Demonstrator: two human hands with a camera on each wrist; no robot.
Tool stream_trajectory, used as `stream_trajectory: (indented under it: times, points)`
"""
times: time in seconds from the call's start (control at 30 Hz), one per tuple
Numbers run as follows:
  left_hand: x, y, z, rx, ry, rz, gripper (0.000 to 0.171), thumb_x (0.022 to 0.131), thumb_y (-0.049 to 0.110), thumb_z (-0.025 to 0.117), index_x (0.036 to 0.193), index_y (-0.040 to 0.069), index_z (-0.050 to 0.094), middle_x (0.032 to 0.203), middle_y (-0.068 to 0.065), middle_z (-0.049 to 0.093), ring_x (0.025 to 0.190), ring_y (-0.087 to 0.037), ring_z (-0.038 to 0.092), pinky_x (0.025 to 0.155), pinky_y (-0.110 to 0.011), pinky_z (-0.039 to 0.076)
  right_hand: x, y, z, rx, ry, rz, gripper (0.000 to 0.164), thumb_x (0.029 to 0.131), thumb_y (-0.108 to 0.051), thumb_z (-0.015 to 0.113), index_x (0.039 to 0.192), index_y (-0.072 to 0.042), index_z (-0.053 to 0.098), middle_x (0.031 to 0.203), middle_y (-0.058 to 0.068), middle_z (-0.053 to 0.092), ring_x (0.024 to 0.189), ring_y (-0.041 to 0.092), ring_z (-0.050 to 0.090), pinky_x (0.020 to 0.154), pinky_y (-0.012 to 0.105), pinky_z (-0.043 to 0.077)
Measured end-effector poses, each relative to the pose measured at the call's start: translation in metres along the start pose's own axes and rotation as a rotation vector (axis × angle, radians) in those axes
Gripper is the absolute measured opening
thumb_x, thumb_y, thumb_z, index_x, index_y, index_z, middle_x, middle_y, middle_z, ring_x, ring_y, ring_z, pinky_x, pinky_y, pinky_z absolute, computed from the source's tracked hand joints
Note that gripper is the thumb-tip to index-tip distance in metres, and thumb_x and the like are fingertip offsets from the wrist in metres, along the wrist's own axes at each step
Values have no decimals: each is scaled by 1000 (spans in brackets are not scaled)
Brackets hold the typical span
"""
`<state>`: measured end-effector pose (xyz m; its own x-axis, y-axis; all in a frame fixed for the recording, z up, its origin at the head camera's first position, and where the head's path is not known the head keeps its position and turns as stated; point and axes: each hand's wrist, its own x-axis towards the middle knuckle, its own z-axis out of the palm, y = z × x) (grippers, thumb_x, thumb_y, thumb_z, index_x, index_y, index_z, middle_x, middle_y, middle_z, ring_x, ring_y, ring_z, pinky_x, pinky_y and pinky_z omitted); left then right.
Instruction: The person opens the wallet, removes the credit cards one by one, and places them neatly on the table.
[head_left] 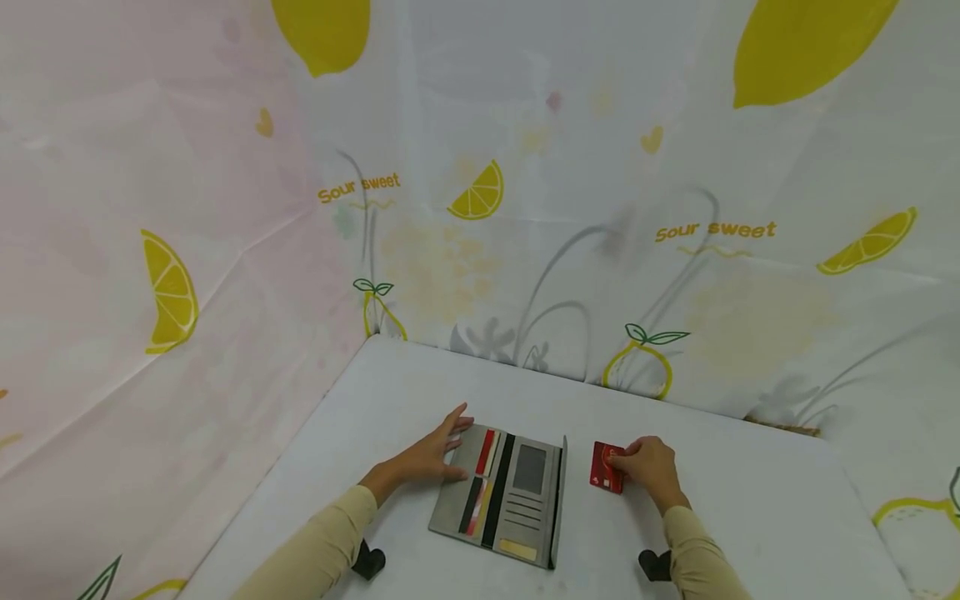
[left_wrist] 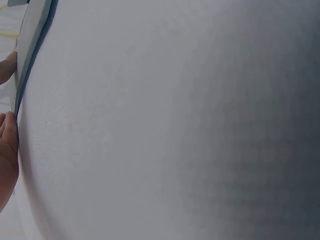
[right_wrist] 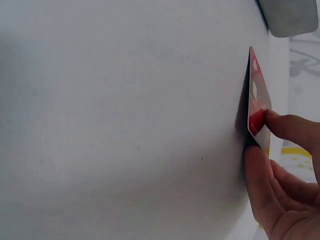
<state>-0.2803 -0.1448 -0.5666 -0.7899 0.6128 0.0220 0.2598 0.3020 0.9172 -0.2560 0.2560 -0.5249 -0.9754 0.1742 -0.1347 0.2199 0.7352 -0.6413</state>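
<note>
A grey wallet [head_left: 527, 500] lies unfolded on the white table, with several cards [head_left: 480, 487] showing in the slots of its left half. At its left edge, my left hand [head_left: 426, 457] rests with fingers spread and the thumb over the edge. The left wrist view shows only part of that left hand [left_wrist: 7, 160] beside the wallet's edge [left_wrist: 31, 45]. To the right of the wallet, my right hand [head_left: 651, 468] pinches a red bank card [head_left: 604, 468]. In the right wrist view the card [right_wrist: 257, 100] is tilted above the tabletop, between thumb and fingers.
The white tabletop [head_left: 420, 375] meets a lemon-printed backdrop [head_left: 525, 275] at the back and left. Black pieces [head_left: 369, 561] show by both wrists. A raised flap [head_left: 559, 504] stands along the wallet's right side.
</note>
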Motion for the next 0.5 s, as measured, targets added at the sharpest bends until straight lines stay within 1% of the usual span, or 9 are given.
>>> stream_trajectory:
  times: [0.13, 0.2, 0.27, 0.4, 0.5]
  points:
    - [0, 1, 0, 5, 0, 6, 122, 75, 0, 83, 156, 9, -7, 157, -18, 21, 145, -32, 22, 114, -43, 33, -1, -4, 0, -72, 6, -12, 34, 79, -21, 81, 84, 8, 64, 75, 13, 63, 60, 18, 57, 50, 27, 49]
    - [0, 1, 0, 5, -7, 3, 122, 75, 0, 83, 156, 9, -8, 158, -17, 20, 145, -30, 22, 114, -42, 32, -2, -5, 0, -89, 6, -10, 33, 79, -22, 81, 83, 7, 64, 72, 11, 62, 60, 19, 56, 49, 27, 48]
    - [0, 1, 0, 5, -9, 8, 121, 75, 0, 83, 155, 9, -8, 158, -18, 20, 145, -32, 22, 114, -43, 32, -3, -5, -1, -85, 4, -4, 32, 79, -22, 80, 82, 6, 64, 72, 10, 62, 60, 19, 56, 49, 27, 48]
    - [0, 0, 0, 9, -4, -1, 120, 75, 1, 83, 156, 9, -6, 157, -17, 21, 145, -32, 23, 114, -43, 32, -3, -4, 0, -46, -5, 1, 31, 80, -21, 80, 82, 5, 64, 74, 10, 63, 60, 19, 56, 50, 27, 49]
    - [-1, 0, 1, 6, -3, -2, 119, 76, 1, 82, 156, 9, -6, 157, -17, 21, 145, -31, 23, 114, -43, 32, -3, -3, 1, -46, -2, -22, 31, 79, -21, 80, 81, 5, 64, 73, 10, 63, 59, 18, 56, 49, 27, 49]
